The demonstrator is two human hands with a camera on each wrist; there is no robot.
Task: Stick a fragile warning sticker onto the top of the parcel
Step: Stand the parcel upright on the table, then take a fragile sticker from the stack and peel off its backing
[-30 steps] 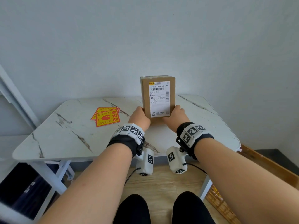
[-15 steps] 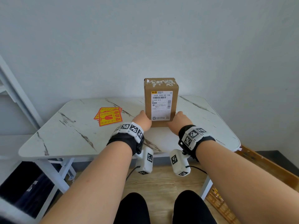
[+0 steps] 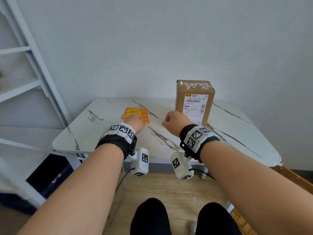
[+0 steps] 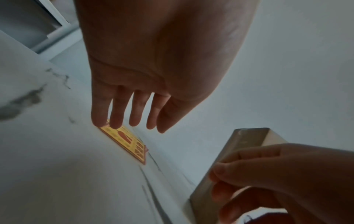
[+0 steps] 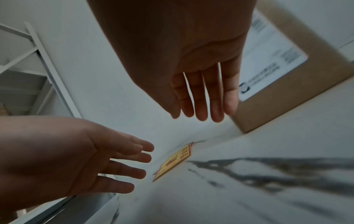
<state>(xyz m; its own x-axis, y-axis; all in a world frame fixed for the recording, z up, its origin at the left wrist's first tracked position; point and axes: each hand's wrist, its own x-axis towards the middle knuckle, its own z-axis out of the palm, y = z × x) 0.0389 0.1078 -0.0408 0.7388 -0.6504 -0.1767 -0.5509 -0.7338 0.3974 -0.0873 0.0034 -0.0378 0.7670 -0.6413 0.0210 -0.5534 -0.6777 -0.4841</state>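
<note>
- Stickers (image 3: 135,115): thin, limp, probably light sheets lying flat; pick the top one by a corner.
- Left hand (image 4: 134,94) hovers above them, fingers straight, empty.
- Right hand (image 5: 193,84) likewise relaxed, empty, beside parcel (image 3: 194,100).

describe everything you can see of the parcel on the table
The parcel is a brown cardboard box standing upright on one end on the white marble-look table, toward its back right, near the wall. A white shipping label with barcodes and printed text covers much of the face toward the camera. Its top shows torn white paper or tape remains. No fragile sticker is on it yet. Neither hand touches it; the right hand hovers in front of its lower left corner.
</note>
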